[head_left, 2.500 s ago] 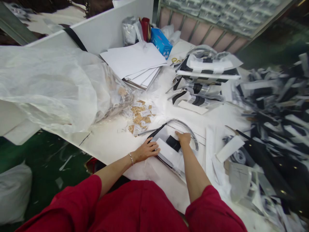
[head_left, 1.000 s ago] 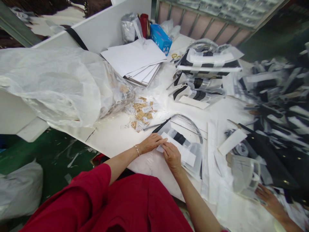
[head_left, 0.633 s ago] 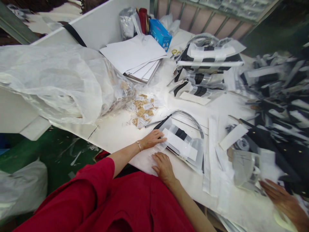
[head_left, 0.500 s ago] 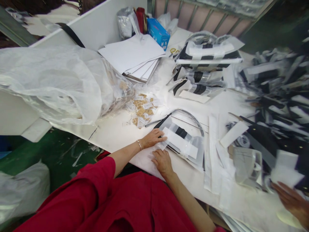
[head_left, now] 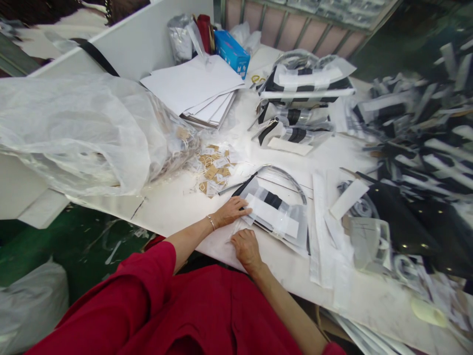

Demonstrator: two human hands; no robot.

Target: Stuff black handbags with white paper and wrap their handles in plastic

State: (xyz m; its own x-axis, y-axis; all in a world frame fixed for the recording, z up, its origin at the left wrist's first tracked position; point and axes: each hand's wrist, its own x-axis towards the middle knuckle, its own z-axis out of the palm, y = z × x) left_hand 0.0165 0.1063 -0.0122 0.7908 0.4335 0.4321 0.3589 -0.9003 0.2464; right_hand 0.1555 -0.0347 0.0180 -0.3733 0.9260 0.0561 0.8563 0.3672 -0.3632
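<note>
A clear plastic packet (head_left: pixel 275 219) with a black-and-white striped item and a white card inside lies on the white table (head_left: pixel 177 212) in front of me. My left hand (head_left: pixel 231 212) rests flat on the packet's near left corner, fingers stretched out. My right hand (head_left: pixel 246 248) sits just below it at the packet's open end, fingers curled onto the thin plastic flap; I cannot tell whether it pinches the flap.
Small brown tags (head_left: pixel 213 167) lie scattered beyond my hands. A big crumpled plastic bag (head_left: pixel 81 133) fills the left. White sheets (head_left: pixel 195 91), a blue box (head_left: pixel 232 52), packed striped packets (head_left: pixel 299 106) and a heap of black-and-white items (head_left: pixel 417 148) stand behind and right.
My right hand came back from the packet's far side to its near end, beside my left hand. Another person's hand at the lower right has left the view.
</note>
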